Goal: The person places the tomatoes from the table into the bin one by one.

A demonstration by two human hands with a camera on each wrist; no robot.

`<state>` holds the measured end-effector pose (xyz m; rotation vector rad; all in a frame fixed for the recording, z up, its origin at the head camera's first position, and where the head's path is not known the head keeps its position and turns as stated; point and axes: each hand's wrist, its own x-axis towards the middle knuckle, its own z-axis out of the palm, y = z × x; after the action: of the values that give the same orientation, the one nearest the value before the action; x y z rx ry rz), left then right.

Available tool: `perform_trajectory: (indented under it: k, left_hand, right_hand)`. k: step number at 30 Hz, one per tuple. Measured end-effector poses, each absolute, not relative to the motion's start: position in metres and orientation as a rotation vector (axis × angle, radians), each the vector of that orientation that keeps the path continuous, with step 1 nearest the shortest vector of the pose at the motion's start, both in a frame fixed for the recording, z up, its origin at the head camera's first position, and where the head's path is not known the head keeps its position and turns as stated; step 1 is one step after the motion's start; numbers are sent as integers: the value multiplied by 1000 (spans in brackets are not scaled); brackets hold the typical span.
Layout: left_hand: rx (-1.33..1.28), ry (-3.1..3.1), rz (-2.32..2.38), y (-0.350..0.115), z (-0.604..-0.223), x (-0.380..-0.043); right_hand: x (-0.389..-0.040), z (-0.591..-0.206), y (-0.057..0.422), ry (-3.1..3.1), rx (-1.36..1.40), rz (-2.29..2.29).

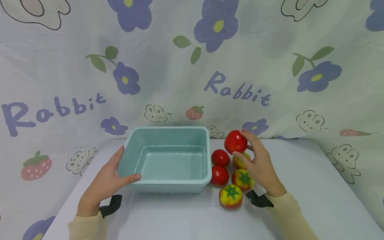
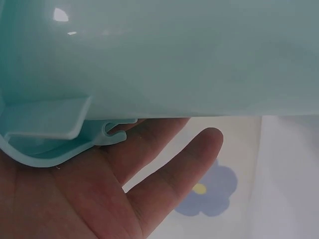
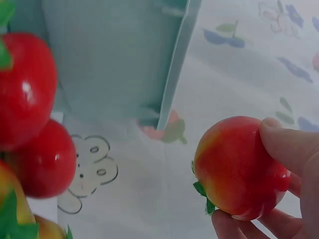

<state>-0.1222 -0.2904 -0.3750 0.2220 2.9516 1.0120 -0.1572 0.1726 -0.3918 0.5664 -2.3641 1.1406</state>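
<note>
A pale blue-green plastic basin (image 1: 171, 182) stands on the white table with nothing inside it. My left hand (image 1: 109, 176) grips its left end, thumb over the front rim and the other fingers along the outer side. Up beside the basin's right end, my right hand (image 1: 259, 160) holds a red toy tomato (image 3: 241, 169) between thumb and fingers, above the table. In the right wrist view its green leaves point down and left. Below that hand are two red tomatoes (image 1: 220, 175) against the basin's right side and several yellow-red tomatoes (image 1: 231, 196) with green tops.
Behind the table hangs a pale cloth (image 1: 168, 83) printed with flowers, rabbits and lettering. The white tabletop (image 1: 306, 186) stretches right of the tomatoes and in front of the basin. Each wrist carries a black strap piece (image 1: 111, 206).
</note>
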Motion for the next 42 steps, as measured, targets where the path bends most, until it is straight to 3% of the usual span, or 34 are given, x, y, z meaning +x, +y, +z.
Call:
perform_trajectory:
  k: [42]
  left_hand:
    - [197, 2940, 1004, -291, -374, -124]
  right_hand:
    - [-124, -396, 108, -2150, 828, 1202]
